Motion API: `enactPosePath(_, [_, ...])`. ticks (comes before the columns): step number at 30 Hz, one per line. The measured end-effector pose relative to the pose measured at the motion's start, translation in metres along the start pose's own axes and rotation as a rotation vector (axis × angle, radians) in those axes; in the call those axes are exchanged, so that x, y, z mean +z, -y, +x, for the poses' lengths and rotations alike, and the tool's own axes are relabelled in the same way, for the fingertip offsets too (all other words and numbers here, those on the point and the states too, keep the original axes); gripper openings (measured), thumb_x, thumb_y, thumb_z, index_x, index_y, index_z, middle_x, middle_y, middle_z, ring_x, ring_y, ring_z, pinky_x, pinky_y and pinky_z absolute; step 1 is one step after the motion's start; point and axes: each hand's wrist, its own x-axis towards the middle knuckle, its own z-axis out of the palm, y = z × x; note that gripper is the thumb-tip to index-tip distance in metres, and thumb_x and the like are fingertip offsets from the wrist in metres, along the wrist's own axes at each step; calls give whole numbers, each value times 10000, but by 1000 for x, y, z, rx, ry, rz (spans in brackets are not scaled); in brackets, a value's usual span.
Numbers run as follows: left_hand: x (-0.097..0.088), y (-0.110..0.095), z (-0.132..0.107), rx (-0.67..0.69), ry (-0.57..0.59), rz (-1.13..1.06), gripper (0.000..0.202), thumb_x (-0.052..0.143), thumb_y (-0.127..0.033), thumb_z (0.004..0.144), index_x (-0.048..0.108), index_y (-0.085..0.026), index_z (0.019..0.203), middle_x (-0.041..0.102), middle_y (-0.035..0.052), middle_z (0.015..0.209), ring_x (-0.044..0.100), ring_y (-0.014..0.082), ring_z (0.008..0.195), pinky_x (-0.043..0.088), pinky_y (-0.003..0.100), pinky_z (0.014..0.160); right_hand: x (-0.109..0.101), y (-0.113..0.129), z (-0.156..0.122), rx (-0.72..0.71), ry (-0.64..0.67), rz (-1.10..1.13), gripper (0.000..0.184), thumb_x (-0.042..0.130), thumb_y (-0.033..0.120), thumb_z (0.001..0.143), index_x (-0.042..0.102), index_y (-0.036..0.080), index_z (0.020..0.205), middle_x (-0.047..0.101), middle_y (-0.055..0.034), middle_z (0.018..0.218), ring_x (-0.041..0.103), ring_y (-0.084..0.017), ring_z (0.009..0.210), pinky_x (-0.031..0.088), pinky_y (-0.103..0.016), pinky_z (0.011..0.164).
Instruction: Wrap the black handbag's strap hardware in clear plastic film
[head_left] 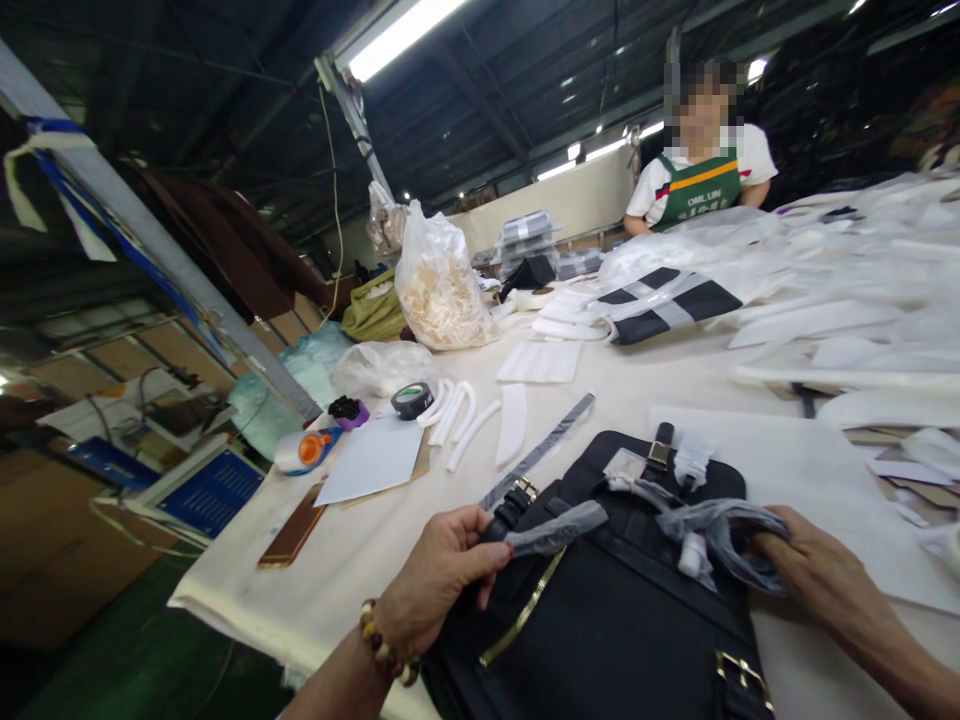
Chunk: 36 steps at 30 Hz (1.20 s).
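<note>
A black backpack (615,610) with gold buckles and a gold zip lies at the near edge of the cloth-covered table. My left hand (442,570), with a beaded bracelet at the wrist, pinches a plastic-wrapped strap (559,528) at the bag's left side, beside a gold buckle. On the right, my right hand (806,560) is closed around a looped, plastic-wrapped strap (720,520) near the bag's top; its fingertips are partly hidden by the loop. Another wrapped strap (551,440) stretches away over the table from the left buckle.
Left of the bag are a phone (291,530), a white sheet (375,460), black tape (412,400) and white foam strips (457,410). Behind stands a plastic bag of scraps (439,285). Foam and plastic sheets (847,330) heap up at right. A person in a green apron (697,185) works opposite.
</note>
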Motion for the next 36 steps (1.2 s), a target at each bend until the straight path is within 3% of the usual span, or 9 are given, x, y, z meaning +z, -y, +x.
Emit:
enactPosePath(6, [-2,3,0,15,10,-11,272,660,-322,647,465,-134,673,462,-60,504,377,41,390,271,162,394,2,-4,2,-23,3,3,99,369,284,641,460,268,604,608,-116,649,556,-258,638,375,-360,645])
enactPosePath(12, [-1,4,2,29,14,-25,247,654,-307,652,477,-134,654,465,-55,507,374,41,390,280,160,388,7,-13,6,-82,-11,-22,234,305,411,595,467,247,640,594,-60,619,557,-245,621,401,-347,620])
enactPosePath(21, [-1,9,4,25,-132,-49,332,706,-407,589,509,-141,614,451,-58,450,352,44,374,273,143,356,10,-7,13,-135,-35,-98,142,396,144,769,483,182,663,545,24,617,538,-129,607,423,-262,611])
enactPosePath(24, [-4,7,12,25,-172,-72,353,714,-435,559,524,-139,586,434,-64,407,332,34,344,243,134,347,11,-2,21,-129,-74,-132,138,490,212,842,522,143,727,533,36,655,530,-108,622,439,-276,630])
enactPosePath(27, [-6,-2,22,69,-190,-65,330,716,-426,555,543,-147,593,453,-61,428,361,44,367,276,141,365,9,-1,22,-111,-126,-156,169,495,256,854,529,140,736,531,33,670,528,-107,629,443,-282,632])
enactPosePath(29, [-7,-13,30,112,-188,-18,314,715,-417,557,551,-153,602,468,-58,444,383,55,383,305,154,388,6,-1,16,-108,-142,-155,160,466,205,849,509,148,706,521,37,643,520,-107,608,432,-268,612])
enactPosePath(32, [-9,-31,40,212,-198,97,297,699,-406,570,537,-158,576,483,-52,458,400,67,408,320,169,422,-1,0,-4,-129,-142,-130,157,365,141,785,451,184,661,514,31,586,523,-123,566,413,-247,554])
enactPosePath(36, [-12,-54,52,317,-221,266,249,650,-373,608,520,-166,558,478,-55,438,399,79,421,295,181,429,-18,13,-36,-209,-170,-105,166,290,247,750,452,208,751,558,-5,616,551,-172,571,424,-285,546])
